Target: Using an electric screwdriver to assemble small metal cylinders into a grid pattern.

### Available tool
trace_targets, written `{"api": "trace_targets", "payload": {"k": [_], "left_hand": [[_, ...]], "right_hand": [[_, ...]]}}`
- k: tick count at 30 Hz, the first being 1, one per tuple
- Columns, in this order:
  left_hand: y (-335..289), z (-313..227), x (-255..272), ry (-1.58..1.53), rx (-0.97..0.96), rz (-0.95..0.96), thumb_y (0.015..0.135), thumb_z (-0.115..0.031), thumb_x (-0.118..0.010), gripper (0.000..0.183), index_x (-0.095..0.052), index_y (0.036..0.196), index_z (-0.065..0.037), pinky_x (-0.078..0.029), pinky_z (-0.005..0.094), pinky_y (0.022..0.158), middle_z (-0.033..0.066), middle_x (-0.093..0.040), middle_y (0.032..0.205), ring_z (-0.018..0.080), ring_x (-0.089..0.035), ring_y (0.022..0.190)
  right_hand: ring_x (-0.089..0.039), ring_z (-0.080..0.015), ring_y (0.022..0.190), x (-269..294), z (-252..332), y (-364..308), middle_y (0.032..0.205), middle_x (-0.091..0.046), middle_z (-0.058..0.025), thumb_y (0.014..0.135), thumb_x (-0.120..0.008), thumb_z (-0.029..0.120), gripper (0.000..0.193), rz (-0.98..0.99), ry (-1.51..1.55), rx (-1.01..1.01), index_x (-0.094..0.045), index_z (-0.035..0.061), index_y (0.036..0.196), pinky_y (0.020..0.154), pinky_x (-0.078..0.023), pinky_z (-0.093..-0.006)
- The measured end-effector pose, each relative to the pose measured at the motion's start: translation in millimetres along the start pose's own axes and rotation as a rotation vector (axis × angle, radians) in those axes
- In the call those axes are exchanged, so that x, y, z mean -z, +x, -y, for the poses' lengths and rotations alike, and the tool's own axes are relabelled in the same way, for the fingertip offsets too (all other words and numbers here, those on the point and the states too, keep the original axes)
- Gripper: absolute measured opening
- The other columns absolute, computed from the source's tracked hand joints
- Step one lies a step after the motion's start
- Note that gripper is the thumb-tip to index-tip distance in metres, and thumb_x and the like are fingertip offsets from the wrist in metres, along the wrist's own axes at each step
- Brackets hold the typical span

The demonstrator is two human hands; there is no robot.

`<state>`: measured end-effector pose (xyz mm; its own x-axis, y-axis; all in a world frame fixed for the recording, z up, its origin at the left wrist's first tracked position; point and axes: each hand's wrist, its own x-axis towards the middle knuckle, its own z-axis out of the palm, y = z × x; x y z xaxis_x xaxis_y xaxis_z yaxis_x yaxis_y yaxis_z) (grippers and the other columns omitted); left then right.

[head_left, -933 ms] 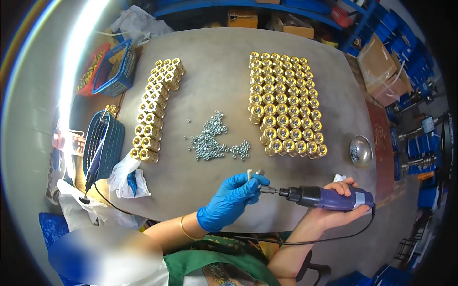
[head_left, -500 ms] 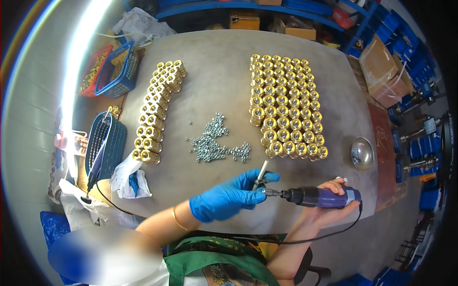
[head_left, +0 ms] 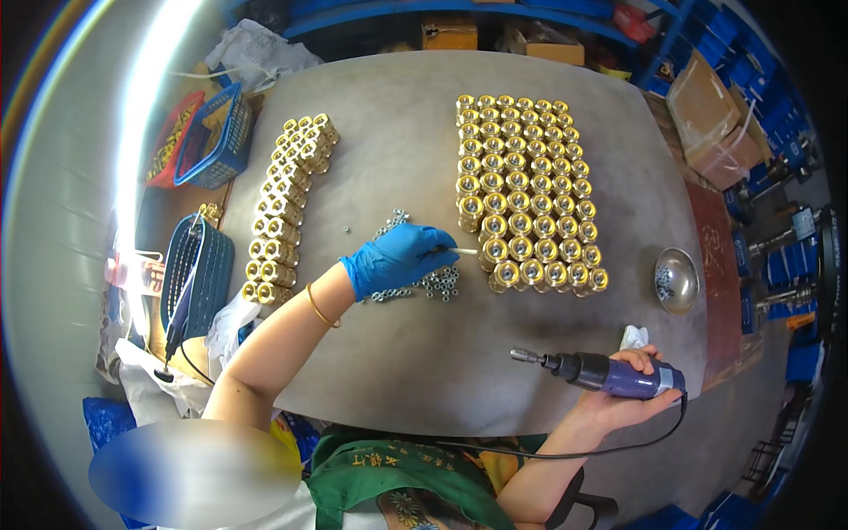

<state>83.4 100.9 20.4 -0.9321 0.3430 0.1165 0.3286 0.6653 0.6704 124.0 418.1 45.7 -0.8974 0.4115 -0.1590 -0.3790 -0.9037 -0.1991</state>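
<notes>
My left hand [head_left: 396, 258], in a blue glove, is closed on a thin white stick [head_left: 465, 252] that points right. It hovers over a pile of small grey metal nuts [head_left: 440, 284] and hides part of it. The stick's tip comes close to a block of upright brass fittings [head_left: 519, 199] standing in tight rows. My bare right hand [head_left: 629, 405] grips a purple and black electric screwdriver [head_left: 590, 371] near the table's front edge. Its socket bit points left, with nothing visibly touching it. A narrower group of brass fittings [head_left: 284, 199] stands left of the nuts.
A steel bowl [head_left: 687, 299] with some nuts sits at the table's right. Blue [head_left: 212, 163] and red baskets and a dark blue basket [head_left: 212, 283] holding another screwdriver line the left. A black cord [head_left: 495, 450] runs across my front. A cardboard box [head_left: 707, 110] stands at far right.
My left hand has moved away from the screwdriver bit, up and left over the nuts, with the white stick turned sideways. The right hand with the screwdriver has shifted slightly right and down.
</notes>
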Motion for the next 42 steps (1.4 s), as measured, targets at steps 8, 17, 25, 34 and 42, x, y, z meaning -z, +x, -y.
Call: {"api": "trace_targets", "payload": {"k": [8,17,25,34,42], "left_hand": [[1.7,-2.5,-1.6,0.014,-0.003,0.025,0.083,-0.020,-0.056,0.021,-0.062,0.093,-0.002,-0.048,0.0347,0.063,0.0155,-0.061,0.075,0.0305,-0.058,0.065],[13.9,15.8,24.3,0.107,-0.050,0.229,0.080,-0.021,-0.062,0.022,-0.065,0.094,-0.005,-0.047,0.0346,0.066,0.0134,-0.062,0.078,0.0289,-0.059,0.071],[0.1,1.5,24.3,-0.116,0.321,-0.004,0.081,-0.018,-0.060,0.017,-0.067,0.090,-0.005,-0.048,0.0263,0.056,0.0105,-0.064,0.073,0.0133,-0.059,0.058],[-7.5,-0.3,-3.5,-0.001,0.279,-0.199,0.080,-0.024,-0.059,0.019,-0.065,0.078,-0.005,-0.044,0.0334,0.052,0.0141,-0.058,0.061,0.0271,-0.054,0.050],[5.2,2.0,-5.7,0.162,0.142,-0.062,0.082,-0.028,-0.054,0.023,-0.064,0.080,-0.006,-0.047,0.0399,0.061,0.0150,-0.059,0.070,0.0338,-0.056,0.061]], "right_hand": [[-0.051,-0.0144,0.065,4.4,0.2,1.7,0.088,-0.051,-0.0116,0.079,-0.060,0.044,0.051,-0.031,-0.065,0.011,-0.047,-0.0021,0.098,0.060,-0.045,-0.0231],[-0.050,-0.0152,0.066,5.0,-3.8,-0.8,0.089,-0.049,-0.0123,0.078,-0.062,0.041,0.052,0.013,-0.079,-0.056,-0.046,-0.0035,0.098,0.062,-0.047,-0.0247],[-0.051,-0.0165,0.068,9.8,-2.9,1.6,0.088,-0.049,-0.0135,0.075,-0.066,0.039,0.054,0.009,-0.084,-0.060,-0.044,-0.0049,0.097,0.065,-0.048,-0.0259],[-0.051,-0.0169,0.067,7.1,-7.8,-0.5,0.088,-0.049,-0.0136,0.075,-0.066,0.039,0.055,0.007,-0.116,-0.087,-0.043,-0.0046,0.098,0.065,-0.048,-0.0263],[-0.051,-0.0171,0.067,7.6,-7.6,-0.7,0.087,-0.049,-0.0131,0.075,-0.066,0.040,0.055,-0.010,-0.100,-0.099,-0.044,-0.0048,0.098,0.064,-0.048,-0.0261]]}}
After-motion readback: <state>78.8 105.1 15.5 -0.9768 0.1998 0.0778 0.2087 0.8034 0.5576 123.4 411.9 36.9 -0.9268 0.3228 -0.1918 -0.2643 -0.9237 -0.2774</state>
